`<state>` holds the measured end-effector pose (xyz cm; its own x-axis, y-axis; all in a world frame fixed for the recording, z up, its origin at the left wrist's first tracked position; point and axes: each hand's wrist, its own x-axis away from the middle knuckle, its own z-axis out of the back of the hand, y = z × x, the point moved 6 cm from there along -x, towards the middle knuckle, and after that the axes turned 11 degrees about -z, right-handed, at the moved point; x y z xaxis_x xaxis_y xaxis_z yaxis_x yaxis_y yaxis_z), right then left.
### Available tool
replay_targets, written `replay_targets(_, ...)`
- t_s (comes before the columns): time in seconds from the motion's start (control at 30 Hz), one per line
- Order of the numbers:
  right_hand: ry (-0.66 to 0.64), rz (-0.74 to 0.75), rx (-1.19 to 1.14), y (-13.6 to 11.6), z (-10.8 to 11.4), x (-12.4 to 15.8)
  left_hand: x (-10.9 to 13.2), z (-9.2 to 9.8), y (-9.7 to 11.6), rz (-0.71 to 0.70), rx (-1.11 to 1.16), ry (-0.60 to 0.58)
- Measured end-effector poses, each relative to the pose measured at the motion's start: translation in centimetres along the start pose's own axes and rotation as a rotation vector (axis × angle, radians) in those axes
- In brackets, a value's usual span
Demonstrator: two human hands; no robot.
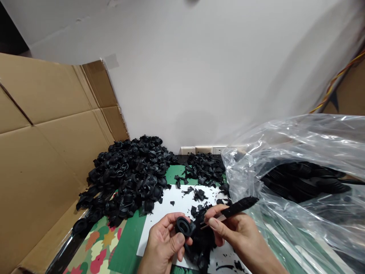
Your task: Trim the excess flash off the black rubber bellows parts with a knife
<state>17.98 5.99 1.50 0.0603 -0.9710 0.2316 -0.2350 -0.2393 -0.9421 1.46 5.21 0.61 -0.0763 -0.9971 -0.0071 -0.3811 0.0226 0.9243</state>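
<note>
My left hand [167, 241] is closed around a small black rubber bellows [184, 227], its round opening turned up toward me. Close by on the right, my right hand [230, 226] grips a slim knife [241, 206] with a black-wrapped handle. The knife's narrow blade points left toward the bellows, and I cannot tell whether it touches. Under and between both hands lies a heap of black rubber scraps [202, 243] on a white board [154, 224].
A large pile of black rubber bellows [128, 175] stands at the left against a cardboard box [51, 133]. More scraps [207, 167] lie at the back. On the right, a clear plastic bag [245, 179] holds black ribbed parts [302, 179]. A white wall [199, 76] rises behind.
</note>
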Motion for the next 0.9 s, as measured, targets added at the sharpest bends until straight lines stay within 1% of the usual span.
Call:
replay_targets(0.1,0.002,0.001,-0.009,-0.04,-0.05,0.06,-0.06,0.02,-0.10,-0.002,0.031,0.008)
replay_targets(0.4,-0.009,-0.015,-0.022,0.22,-0.15,-0.02,-0.13,-0.05,-0.04,-0.036,0.020,-0.029)
replay_targets(0.9,-0.024,-0.016,-0.012,0.24,-0.03,0.03,-0.34,-0.38,0.52,-0.060,-0.038,-0.006)
